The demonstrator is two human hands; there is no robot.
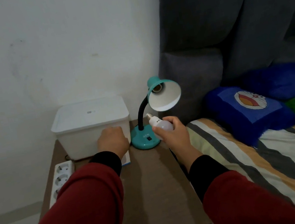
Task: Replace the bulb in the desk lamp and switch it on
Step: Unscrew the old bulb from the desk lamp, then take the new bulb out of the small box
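A teal desk lamp (144,140) with a black flexible neck stands on the brown bedside table (155,185). Its shade (165,94) tilts toward me, white inside, and the socket (156,89) in it holds no bulb. My right hand (174,132) grips a white bulb (159,124) just below the shade, screw base pointing up and left. My left hand (112,140) is closed in front of the white box, left of the lamp base; a small white and blue box (127,159) lies partly hidden beneath it. The black rocker switch (149,137) sits on the lamp base.
A white lidded plastic box (91,125) stands at the table's back left. A white power strip (60,181) lies along the left edge. A bed with a striped sheet (269,159) and blue cushions (248,107) is on the right, against a grey padded headboard (217,30).
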